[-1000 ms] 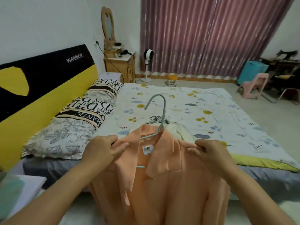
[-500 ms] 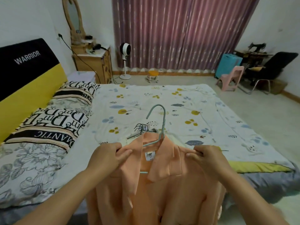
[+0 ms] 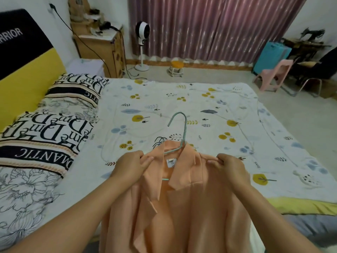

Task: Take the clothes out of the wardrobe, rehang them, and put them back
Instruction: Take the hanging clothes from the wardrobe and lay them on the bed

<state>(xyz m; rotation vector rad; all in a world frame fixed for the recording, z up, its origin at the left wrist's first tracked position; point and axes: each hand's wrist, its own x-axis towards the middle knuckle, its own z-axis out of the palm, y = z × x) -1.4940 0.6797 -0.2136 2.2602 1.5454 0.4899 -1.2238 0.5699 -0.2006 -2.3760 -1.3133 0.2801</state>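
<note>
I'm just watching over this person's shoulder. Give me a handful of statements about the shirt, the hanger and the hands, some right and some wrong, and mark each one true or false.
1. Both hands hold the orange shirt at its shoulders. True: the left hand and the right hand each pinch a shoulder.
2. The shirt is on a black hanger. False: the hanger is pale green.
3. The hanger's hook sticks up above the collar. True.
4. The shirt lies flat on the bed. False: it is held up at the bed's near edge and hangs down.
5. The curtain is drawn open. False: it is closed.
</note>
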